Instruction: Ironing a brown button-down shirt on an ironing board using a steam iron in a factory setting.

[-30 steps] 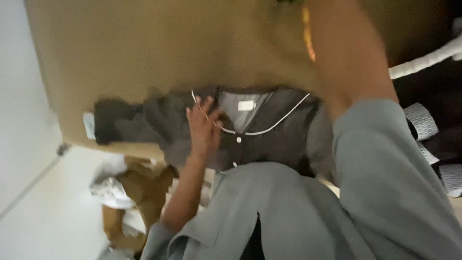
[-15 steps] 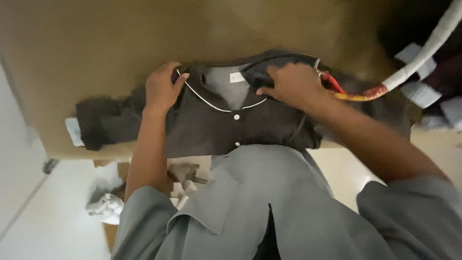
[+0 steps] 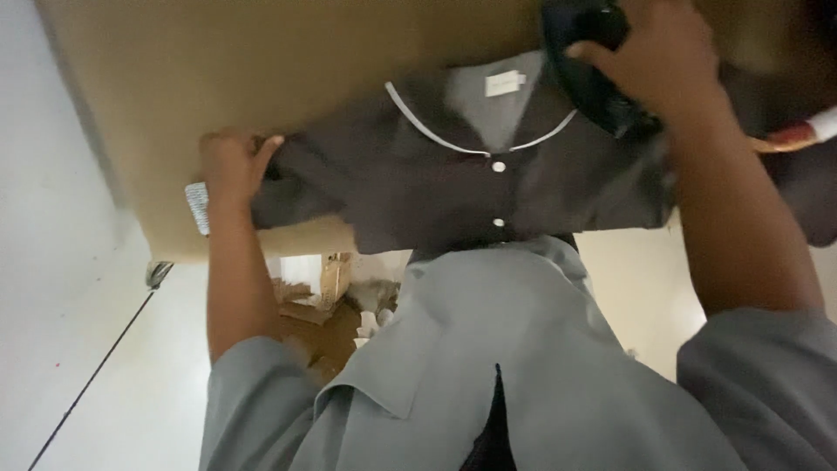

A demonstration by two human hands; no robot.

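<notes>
A dark grey button-up shirt (image 3: 453,187) with white piping on its collar lies spread on a brown table (image 3: 218,70), front up. My left hand (image 3: 231,161) pinches the end of the shirt's left sleeve near the table's edge. My right hand (image 3: 663,65) is closed over a dark iron (image 3: 582,52) that rests on the shirt's right shoulder beside the collar. A red and white cord (image 3: 806,131) runs off to the right from under my right wrist. My own grey shirt fills the bottom of the view.
A small patterned tag (image 3: 198,208) sticks out at the table's left edge. Below the table, brown cardboard and crumpled pieces (image 3: 318,310) lie on the pale floor. A white wall (image 3: 44,174) stands at the left.
My left hand has slid from the collar out to the end of the left sleeve. My right hand has carried the iron up toward the right shoulder.
</notes>
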